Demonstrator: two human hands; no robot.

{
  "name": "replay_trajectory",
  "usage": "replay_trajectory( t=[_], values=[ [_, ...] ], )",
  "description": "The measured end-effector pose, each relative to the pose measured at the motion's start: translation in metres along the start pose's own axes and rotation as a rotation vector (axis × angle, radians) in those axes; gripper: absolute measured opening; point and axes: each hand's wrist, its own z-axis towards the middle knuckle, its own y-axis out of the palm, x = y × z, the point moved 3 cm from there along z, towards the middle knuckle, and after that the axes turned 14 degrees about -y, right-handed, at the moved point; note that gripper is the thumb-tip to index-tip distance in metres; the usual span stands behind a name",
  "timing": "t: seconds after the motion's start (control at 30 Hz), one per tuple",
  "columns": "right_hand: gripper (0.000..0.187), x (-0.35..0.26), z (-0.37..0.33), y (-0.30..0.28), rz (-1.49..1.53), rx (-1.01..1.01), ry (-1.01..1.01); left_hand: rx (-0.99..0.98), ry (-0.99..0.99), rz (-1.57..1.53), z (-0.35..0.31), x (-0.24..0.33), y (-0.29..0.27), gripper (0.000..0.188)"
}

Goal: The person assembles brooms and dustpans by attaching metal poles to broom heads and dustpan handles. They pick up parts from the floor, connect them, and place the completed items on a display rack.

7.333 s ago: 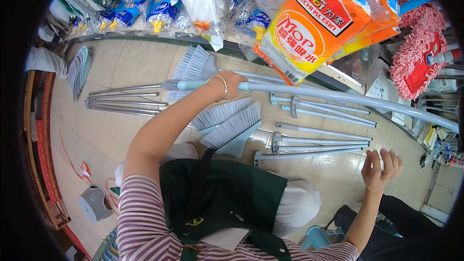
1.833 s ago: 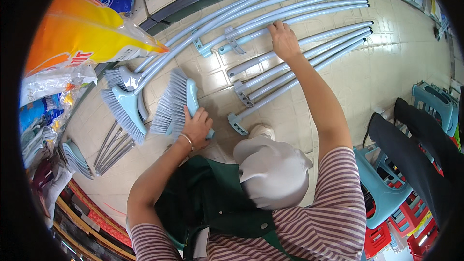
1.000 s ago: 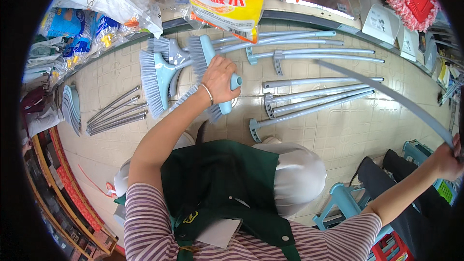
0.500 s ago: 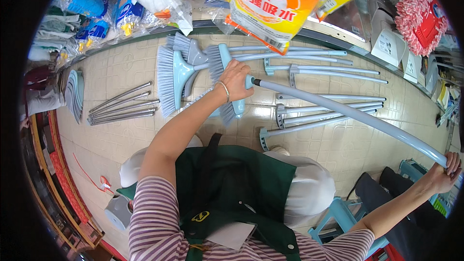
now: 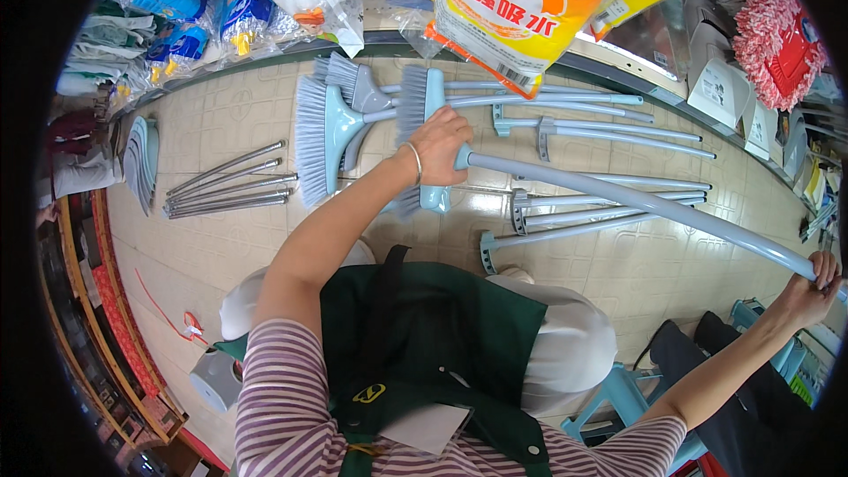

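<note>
1. Centrally, a worker's left hand (image 5: 442,146) grips a pale-blue broom head (image 5: 434,93), fingers curled closed over its block, bristles facing the left of the frame.
2. At the right edge, the right hand (image 5: 808,291) has its fingers wrapped shut around the far end of a grey-blue pole (image 5: 640,203) that slants up toward mid-frame.
3. Pole and head meet at the socket (image 5: 464,156), so this joint looks under way; whether it is tight, an onlooker cannot tell.
4. Just above centre lie a blue broom (image 5: 337,137) and a grey broom (image 5: 362,93), both apparently complete with handles.
5. Unjoined, by the look of it, are the bracketed poles (image 5: 565,230) right of centre, the thin metal rods (image 5: 231,203) at left and the stacked curved pieces (image 5: 140,159) beyond them.
</note>
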Motion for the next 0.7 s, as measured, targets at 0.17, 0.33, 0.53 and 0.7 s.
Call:
replay_trajectory(
  t=[0.17,0.33,0.53,0.7],
  values=[
    [0.029,0.02,-0.009,0.013,-0.506,0.065,0.017,0.036,-0.065,-0.04,0.001,0.01,-0.009,0.038],
    [0.041,0.01,-0.014,-0.037,-0.825,0.221,0.059,0.119,-0.02,-0.032,0.008,0.02,-0.011,0.036],
    [0.05,0.067,-0.053,0.05,-0.137,-0.019,0.243,-0.229,-0.032,-0.122,-0.002,-0.002,0.0,0.043],
    [0.038,0.054,-0.061,-0.043,-0.354,0.187,0.161,-0.314,-0.08,-0.094,-0.006,0.013,0.01,0.047]
  ],
)
